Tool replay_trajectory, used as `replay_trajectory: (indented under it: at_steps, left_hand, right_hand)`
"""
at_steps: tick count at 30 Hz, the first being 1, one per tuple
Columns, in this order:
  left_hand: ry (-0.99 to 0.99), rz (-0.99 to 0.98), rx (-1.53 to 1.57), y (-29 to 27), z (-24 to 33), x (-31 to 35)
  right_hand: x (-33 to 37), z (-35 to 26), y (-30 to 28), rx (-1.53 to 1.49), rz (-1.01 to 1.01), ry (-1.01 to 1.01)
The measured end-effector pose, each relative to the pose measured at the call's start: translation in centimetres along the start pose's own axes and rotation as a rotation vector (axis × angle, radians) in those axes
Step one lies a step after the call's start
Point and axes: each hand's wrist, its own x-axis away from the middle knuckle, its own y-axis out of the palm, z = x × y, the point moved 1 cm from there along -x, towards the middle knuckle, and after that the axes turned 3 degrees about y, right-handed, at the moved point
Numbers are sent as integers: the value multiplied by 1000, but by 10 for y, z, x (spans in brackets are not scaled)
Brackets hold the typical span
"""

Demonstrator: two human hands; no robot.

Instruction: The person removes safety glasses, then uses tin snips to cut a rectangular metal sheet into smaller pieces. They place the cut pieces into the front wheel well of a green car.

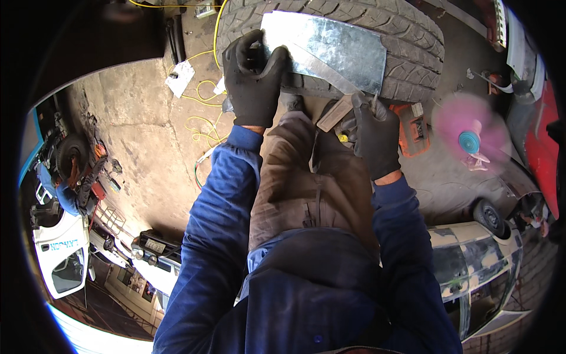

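A shiny sheet of metal (354, 50) lies on the tread of a large tyre (413, 56). Across its near part runs the steel blade of a try square (321, 69), whose wooden stock (336, 113) hangs past the near edge. My left hand (253, 85), in a black glove, is closed at the sheet's left end, the thumb by the blade's tip. My gloved right hand (375, 133) is closed at the sheet's near right corner, beside the square's corner. A thin pointed tool (374, 101) sticks up from its fingers; its exact kind is unclear.
An orange tool case (414, 130) and a blurred pink fan (470, 140) with a blue hub stand on the right. Yellow cable (203, 127) coils over the floor at left, near a white card (180, 78). Vehicles and car parts line the edges.
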Motion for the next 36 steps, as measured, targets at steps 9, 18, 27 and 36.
replay_trajectory:
  at_steps: [9,18,27,36]
  left_hand:
    - [-60,-45,94,-4,-6,-4]
    - [-63,-119,129,-10,-10,-10]
    - [-71,-131,119,-12,-8,-12]
    - [-48,-101,130,-7,-10,-11]
  right_hand:
    - [3,4,5,-13,48,-30]
    - [-4,13,2,-43,56,-10]
    - [2,4,5,-47,55,40]
    - [0,13,4,-84,75,-6]
